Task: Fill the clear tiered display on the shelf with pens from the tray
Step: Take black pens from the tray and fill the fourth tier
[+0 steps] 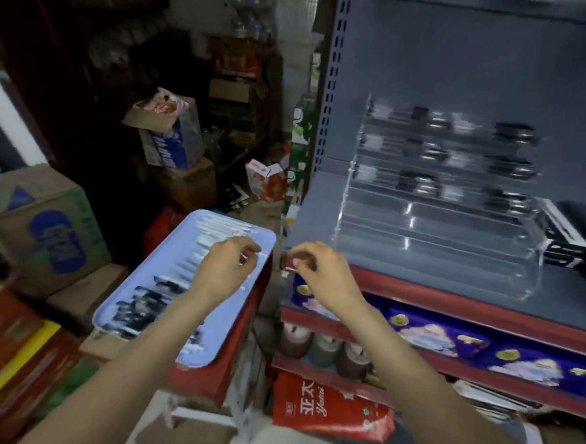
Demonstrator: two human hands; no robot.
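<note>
Pick-up step — left hand (229,266) pinches a pen (248,253) over the tray (224,320), right hand (319,275) curled (contents unclear) — next carry to the display (438,230) at 2 o'clock.

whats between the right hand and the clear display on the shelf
In the head view, only bare grey shelf lies between the right hand and the clear display.

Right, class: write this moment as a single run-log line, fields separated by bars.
left hand over tray, pinching a pen | right hand at shelf edge, grip unclear | display upper tiers stocked, lower tiers bare
</note>
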